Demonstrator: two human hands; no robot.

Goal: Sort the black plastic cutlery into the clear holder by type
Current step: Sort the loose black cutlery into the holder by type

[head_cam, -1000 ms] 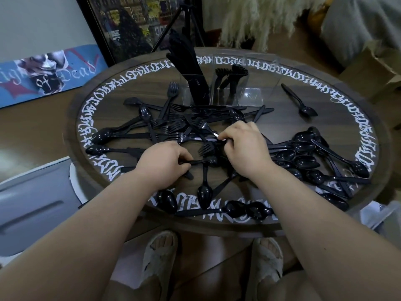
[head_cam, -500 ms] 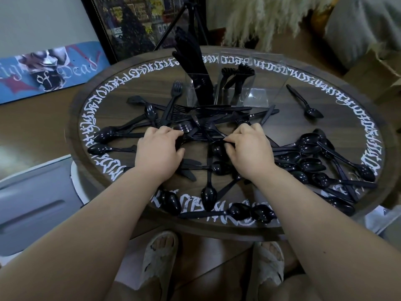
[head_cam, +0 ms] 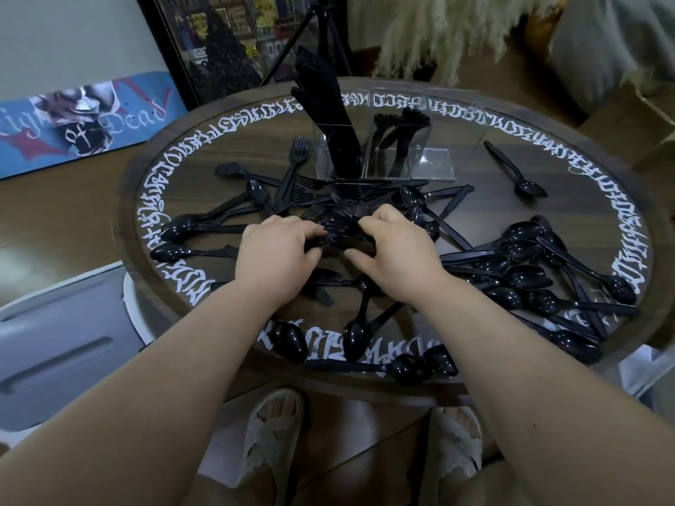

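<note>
Black plastic cutlery lies scattered over a round dark table [head_cam: 475, 115] with white lettering round its rim. My left hand [head_cam: 274, 257] and my right hand [head_cam: 392, 250] meet at the table's middle, fingers curled round a bunch of black forks [head_cam: 338, 228] gathered between them. The clear holder [head_cam: 434, 166] stands at the back: knives [head_cam: 328, 107] fill its left compartment, forks [head_cam: 401, 129] stand in the middle one, and the right one holds nothing I can see. A heap of spoons [head_cam: 529, 272] lies at the right.
A single spoon [head_cam: 518, 173] lies apart at the back right. More spoons [head_cam: 288, 337] line the near rim, and forks and spoons [head_cam: 255, 199] spread to the left. A grey bin [head_cam: 54, 345] stands left of the table, a printed board [head_cam: 80, 122] and a tripod behind.
Both hands have moved closer together and slightly toward the holder, drawing forks from the central pile into one bunch. The camera has tilted a little.
</note>
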